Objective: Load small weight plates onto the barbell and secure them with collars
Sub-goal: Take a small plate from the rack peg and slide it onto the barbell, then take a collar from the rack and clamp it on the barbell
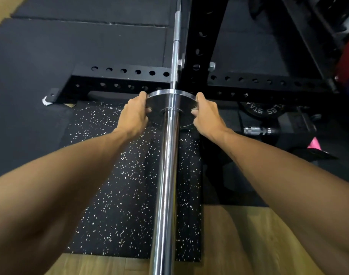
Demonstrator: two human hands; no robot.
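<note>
1 small plate (170,104) on barbell sleeve (165,175), far in near rack upright (201,46) | 2 hands: left hand (133,116), right hand (208,116), each grip closed on plate rim | 1 speckled mat (114,195) under bar

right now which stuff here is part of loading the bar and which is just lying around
In use:
- barbell sleeve
- small steel plate on the sleeve
- left hand and right hand, gripping the plate's edges

Lying about:
- black plate on the floor
- chrome fitting
- pink item
- rack base
</note>
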